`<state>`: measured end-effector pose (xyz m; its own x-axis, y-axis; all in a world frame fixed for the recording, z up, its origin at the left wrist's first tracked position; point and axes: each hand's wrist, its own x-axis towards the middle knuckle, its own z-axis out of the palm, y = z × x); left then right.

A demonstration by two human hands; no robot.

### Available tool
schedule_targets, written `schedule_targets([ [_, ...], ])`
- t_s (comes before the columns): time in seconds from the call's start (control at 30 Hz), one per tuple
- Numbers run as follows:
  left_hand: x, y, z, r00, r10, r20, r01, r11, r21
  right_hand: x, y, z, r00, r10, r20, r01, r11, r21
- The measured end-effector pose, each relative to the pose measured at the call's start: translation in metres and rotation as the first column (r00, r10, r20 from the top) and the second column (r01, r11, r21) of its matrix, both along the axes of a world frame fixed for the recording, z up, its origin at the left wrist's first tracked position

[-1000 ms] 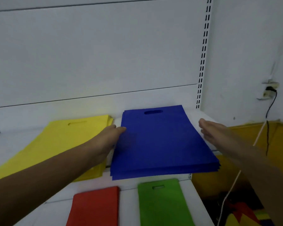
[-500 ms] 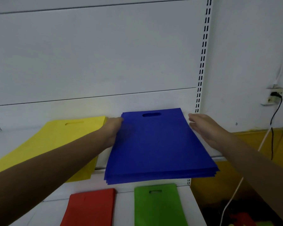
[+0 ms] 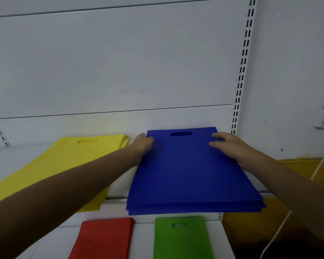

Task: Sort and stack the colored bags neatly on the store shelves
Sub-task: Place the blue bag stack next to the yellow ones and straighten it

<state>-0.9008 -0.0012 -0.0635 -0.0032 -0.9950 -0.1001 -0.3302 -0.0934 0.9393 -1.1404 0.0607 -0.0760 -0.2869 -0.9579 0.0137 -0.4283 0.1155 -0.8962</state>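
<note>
Head view, the only one: blue bags [image 3: 193, 171] sit as a flat stack on the upper shelf [image 3: 26, 156], handle slots toward the back panel, front edge overhanging the shelf lip a bit. Left hand [image 3: 141, 146] is against the stack's left edge near the back corner, fingers fairly straight, pressing w/o gripping. Right hand [image 3: 230, 146] lies on the top bag near the right back corner, fingers extended & flat, holding nothing.

Handling, as a guess — thin fabric-like bags, light, floppy, likely to slide over each other. The front edges look a little fanned. Best held by squeezing both side edges together, or w/ a flat palm on top; lifting by one corner would prob. let the stack droop & splay.

Shelves as holders: yellow bags [image 3: 64, 165] just left of the blue, on the same shelf. Lower shelf [image 3: 144, 243] carries red bags [image 3: 105, 238] & green bags [image 3: 180, 238], side by side, apart.
</note>
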Motion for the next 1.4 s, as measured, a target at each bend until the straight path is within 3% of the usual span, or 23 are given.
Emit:
schedule_targets([
  [0.1, 0.008, -0.007, 0.000, 0.993, 0.077, -0.095, -0.076, 0.997, 0.011, -0.007, 0.002, -0.004, 0.999, -0.011, 0.040, 0.012, 0.999, -0.033],
  [0.23, -0.001, 0.002, -0.002, 0.996, -0.073, -0.047, 0.075, 0.996, 0.054, -0.008, 0.000, -0.007, 0.997, 0.016, -0.073, -0.017, 1.000, -0.008],
  [0.43, 0.018, 0.006, -0.002, 0.991, -0.078, -0.106, 0.083, 0.995, 0.050, -0.011, 0.008, -0.006, 0.995, 0.031, -0.099, -0.033, 0.999, -0.021],
  [0.57, 0.035, 0.059, 0.003, 0.973, -0.167, -0.160, 0.183, 0.978, 0.097, -0.019, 0.039, -0.009, 0.996, 0.086, 0.015, -0.086, 0.996, -0.020],
  [0.67, 0.044, 0.089, -0.001, 0.960, -0.114, -0.256, 0.155, 0.977, 0.144, -0.026, 0.066, -0.017, 0.995, 0.009, 0.095, -0.001, 0.996, -0.091],
  [0.77, 0.047, 0.112, -0.006, 0.940, -0.144, -0.308, 0.200, 0.967, 0.157, -0.011, 0.077, -0.018, 0.939, -0.006, 0.345, 0.033, 0.997, -0.072],
  [0.9, 0.044, 0.110, -0.005, 0.951, -0.111, -0.289, 0.158, 0.977, 0.145, 0.003, 0.082, -0.010, 0.930, -0.080, 0.360, 0.117, 0.990, -0.083],
  [0.97, 0.045, 0.108, -0.006, 0.944, -0.069, -0.324, 0.113, 0.987, 0.117, -0.006, 0.085, -0.008, 0.962, -0.082, 0.260, 0.109, 0.990, -0.089],
  [1.1, 0.031, 0.119, -0.012, 0.955, -0.178, -0.236, 0.203, 0.975, 0.087, -0.006, 0.093, -0.011, 0.997, 0.063, 0.039, -0.063, 0.998, 0.007],
  [1.17, 0.031, 0.119, -0.011, 0.961, -0.161, -0.225, 0.183, 0.980, 0.077, -0.007, 0.095, -0.010, 0.998, 0.026, 0.060, -0.026, 1.000, -0.009],
  [1.27, 0.034, 0.114, -0.006, 0.959, -0.092, -0.266, 0.115, 0.991, 0.072, -0.007, 0.099, -0.006, 0.976, -0.042, 0.214, 0.050, 0.998, -0.034],
  [1.4, 0.024, 0.116, -0.007, 0.963, -0.222, -0.155, 0.237, 0.968, 0.086, -0.004, 0.096, -0.007, 0.992, -0.004, 0.128, 0.005, 1.000, -0.007],
])
